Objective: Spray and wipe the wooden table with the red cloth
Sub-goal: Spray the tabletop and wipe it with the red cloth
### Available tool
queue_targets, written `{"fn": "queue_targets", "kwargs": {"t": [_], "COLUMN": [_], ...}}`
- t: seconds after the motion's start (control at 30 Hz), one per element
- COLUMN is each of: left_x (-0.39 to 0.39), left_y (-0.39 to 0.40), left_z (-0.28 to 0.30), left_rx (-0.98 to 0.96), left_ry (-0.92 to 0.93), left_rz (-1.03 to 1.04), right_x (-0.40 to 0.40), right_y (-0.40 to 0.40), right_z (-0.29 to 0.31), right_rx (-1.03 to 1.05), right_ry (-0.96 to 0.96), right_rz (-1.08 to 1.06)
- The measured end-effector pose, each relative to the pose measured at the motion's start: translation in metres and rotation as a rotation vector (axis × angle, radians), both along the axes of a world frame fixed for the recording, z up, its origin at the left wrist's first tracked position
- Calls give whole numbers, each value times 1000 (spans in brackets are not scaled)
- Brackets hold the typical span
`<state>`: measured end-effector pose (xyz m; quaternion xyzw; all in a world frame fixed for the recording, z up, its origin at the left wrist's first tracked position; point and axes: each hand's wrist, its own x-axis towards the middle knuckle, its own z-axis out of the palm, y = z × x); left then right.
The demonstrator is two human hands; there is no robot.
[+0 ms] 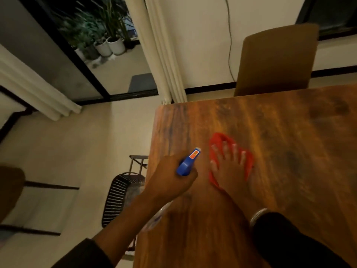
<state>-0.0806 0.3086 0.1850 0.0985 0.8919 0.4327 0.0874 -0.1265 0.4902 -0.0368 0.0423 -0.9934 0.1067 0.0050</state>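
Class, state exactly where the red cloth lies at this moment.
In the head view, the red cloth lies flat on the wooden table under the right hand, just right of the spray bottle.

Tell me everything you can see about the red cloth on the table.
The red cloth is a soft, bunched fabric lying flat on the wooden table near its left edge. The right hand presses on it with fingers spread, covering its middle; red shows around the fingers. The spray bottle in the left hand points toward it without touching.
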Motion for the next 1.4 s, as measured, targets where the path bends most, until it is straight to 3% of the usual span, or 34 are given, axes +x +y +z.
{"fn": "queue_targets", "kwargs": {"t": [0.07, 0.1, 0.17, 0.23, 0.37, 0.47, 0.67, 0.8, 0.97, 1.23, 1.4], "left_x": [-8, -10, -18, -26, -38, -44, -60, -68, -64, -62, -71], "left_y": [-40, -52, -84, -114, -162, -187, -220, -238, -250, -230, -175], "left_z": [-4, -5, -5, -10, -27, -43, -78, -103, -114, -99, -42], "left_rx": [-25, -44, -55, -29, 10, 47, -1, 22, 47, 106, 117], "left_ry": [-2, -3, 18, 28, 10, -19, -87, -111, -79, -38, -11], "left_rz": [42, 53, 88, 125, 179, 194, 185, 207, 246, 271, 137], "right_x": [-8, -1, 43, 87, 48, -53, -235, -287, -235, -37, 3], "right_y": [-29, -53, -120, -154, -152, -160, -222, -236, -238, -171, -53], "right_z": [13, 17, 0, -16, -21, -8, 16, 12, 8, 1, 14], "right_rx": [17, 6, -5, 25, 79, 96, 12, -17, -23, 61, 90], "right_ry": [-35, -49, -85, -2, 0, -2, -101, -75, -61, -89, -127], "right_rz": [-208, -120, 286, 624, 782, 700, 337, 140, 105, 175, -113]}}
